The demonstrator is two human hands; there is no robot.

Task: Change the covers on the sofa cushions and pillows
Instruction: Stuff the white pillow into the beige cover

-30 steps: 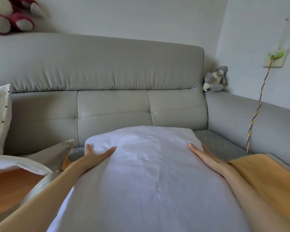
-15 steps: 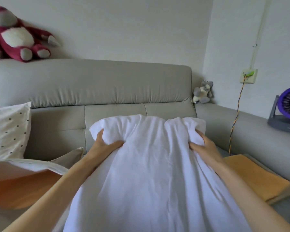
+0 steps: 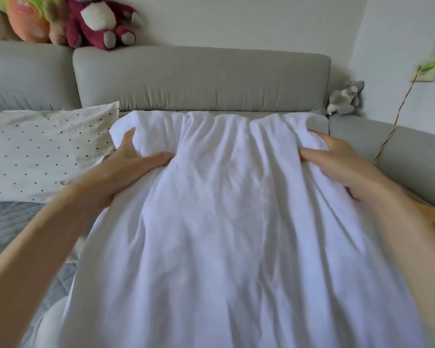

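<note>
Here both hands — left hand [image 3: 126, 169], right hand [image 3: 337, 159] — grip the white pillow [image 3: 224, 222] by its far corners.

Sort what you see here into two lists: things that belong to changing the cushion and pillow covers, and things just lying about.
Part of the job:
white pillow
left hand gripping it
right hand gripping it
dotted pillow
grey sofa

Just lying about:
red plush bear
small grey plush toy
wall socket
striped cable
</note>
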